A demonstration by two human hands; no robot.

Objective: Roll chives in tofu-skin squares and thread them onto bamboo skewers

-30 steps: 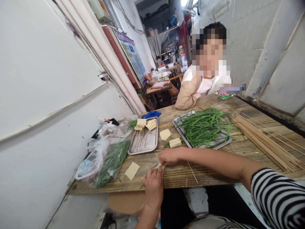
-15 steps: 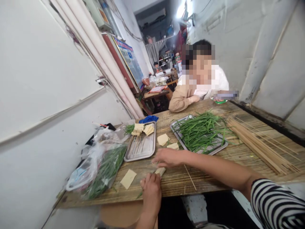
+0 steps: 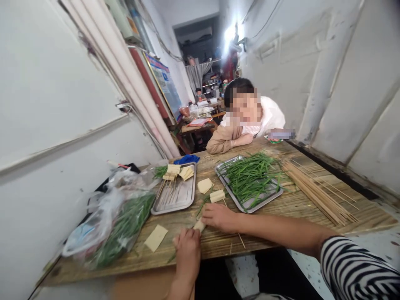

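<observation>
A cream tofu-skin roll (image 3: 199,225) lies near the table's front edge, with green chives poking out beyond it. My left hand (image 3: 188,246) is closed on its near end. Fingers curled, my right hand (image 3: 219,218) presses on its far end and partly hides it. Left of my hands lies a flat tofu sheet (image 3: 156,238). Beyond my right hand are a finished-looking roll (image 3: 217,196) on a skewer and a small stack of tofu sheets (image 3: 205,186). A bare skewer (image 3: 241,240) shows below my right forearm.
Loose chives (image 3: 250,177) heap on a metal tray (image 3: 246,209). Another tray (image 3: 184,203) holds skewered tofu rolls (image 3: 171,171). Plastic bags with chives (image 3: 125,227) lie left, bundled skewers (image 3: 315,193) right. A blue cloth (image 3: 186,159) and a seated person (image 3: 221,139) are across the table (image 3: 268,231).
My right hand has come down from above the roll onto its far end. My left hand stays on the near end. The view has shifted, and the seated person leans lower.
</observation>
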